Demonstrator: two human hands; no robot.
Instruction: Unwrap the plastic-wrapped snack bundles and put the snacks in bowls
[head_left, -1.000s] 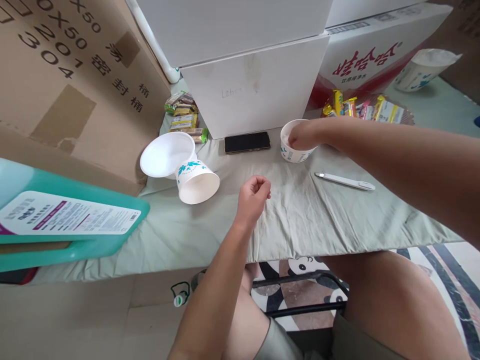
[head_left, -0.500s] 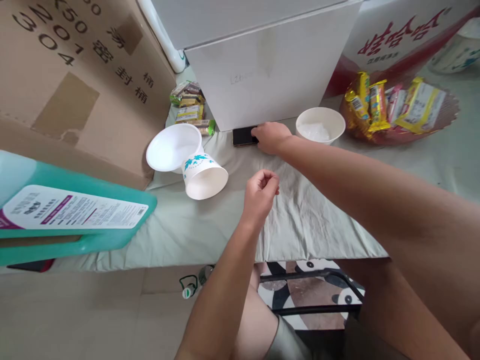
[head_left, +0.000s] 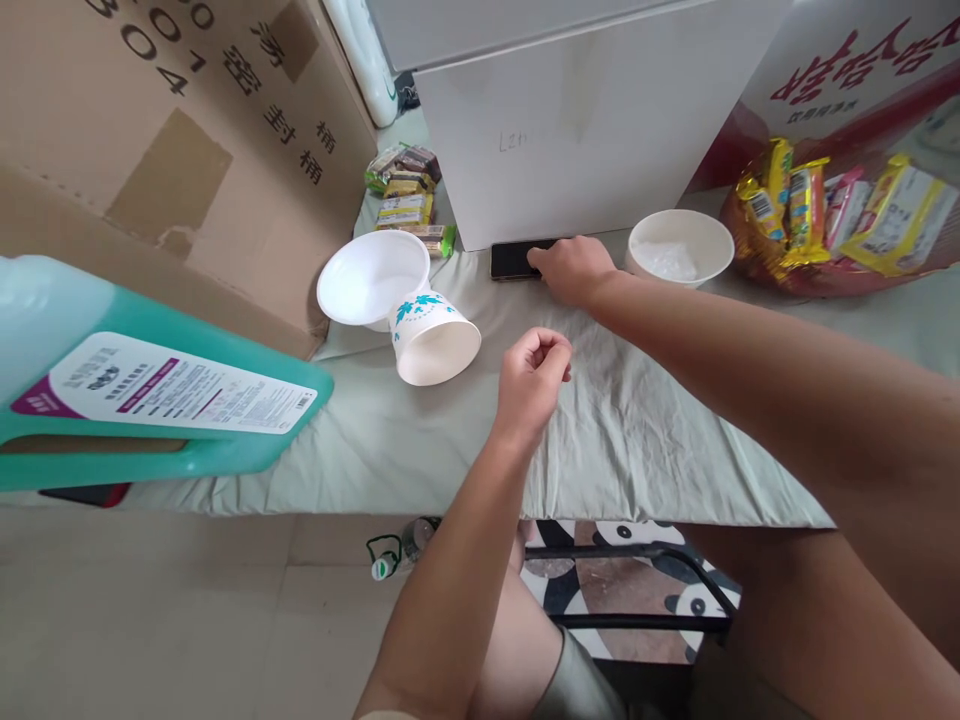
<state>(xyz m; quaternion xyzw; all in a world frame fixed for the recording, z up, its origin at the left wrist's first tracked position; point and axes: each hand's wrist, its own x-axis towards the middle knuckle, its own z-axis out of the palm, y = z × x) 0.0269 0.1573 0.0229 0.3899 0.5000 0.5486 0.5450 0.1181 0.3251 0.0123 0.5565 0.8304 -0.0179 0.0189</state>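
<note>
From where I stand, the step in hand looks to be the right hand (head_left: 576, 270) taking hold of or shifting the phone (head_left: 512, 262), which lies flat in the upper middle of the frame, before the white box (head_left: 577, 160). Its fingers are bent over the phone's right end; I cannot tell whether they grip or only rest there. Moving the phone calls, I judge, for fingertips closed on its edges, since it lies so flat. The left hand (head_left: 532, 375), mid-frame, is curled into a loose fist above the table (head_left: 637, 450); whether anything is inside, I cannot tell.

Counting: one phone; one wide white bowl (head_left: 371, 280) left of centre, with one leaf-printed paper cup (head_left: 435, 345) tipped on its side against it; one paper bowl (head_left: 709, 240) upper right, with see-through plastic (head_left: 667, 262) inside. Wrapped snacks (head_left: 405, 210), about five, lie at upper left of centre; at least four packets (head_left: 807, 210) fill one dish (head_left: 847, 285) at the right. One teal jug (head_left: 187, 385) leans in at the left.
</note>
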